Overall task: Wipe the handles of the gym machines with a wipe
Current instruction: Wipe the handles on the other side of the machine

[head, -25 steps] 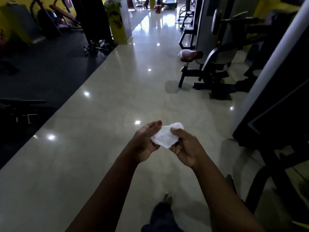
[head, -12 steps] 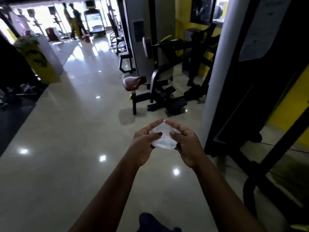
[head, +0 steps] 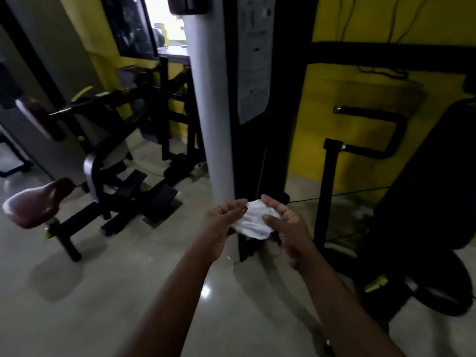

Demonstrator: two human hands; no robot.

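A crumpled white wipe (head: pixel 253 222) sits between both my hands at chest height, in the middle of the view. My left hand (head: pixel 222 224) pinches its left edge with thumb and fingertips. My right hand (head: pixel 288 228) cups the wipe's right side, thumb pressed on top. Behind and to the right stands a black gym machine with a curved black handle (head: pixel 378 136) capped by chrome ends, about an arm's length past my right hand. Neither hand touches any machine.
A white pillar (head: pixel 211 112) and a black machine upright (head: pixel 257 99) rise straight ahead. A seated machine with a maroon seat (head: pixel 38 202) stands at the left. A dark padded part (head: pixel 425 176) fills the right. Glossy tiled floor (head: pixel 103 292) lies below.
The view has swung to the right, off the open aisle and onto the black machine by the yellow wall. Both hands keep hold of the wipe, and it looks more bunched.
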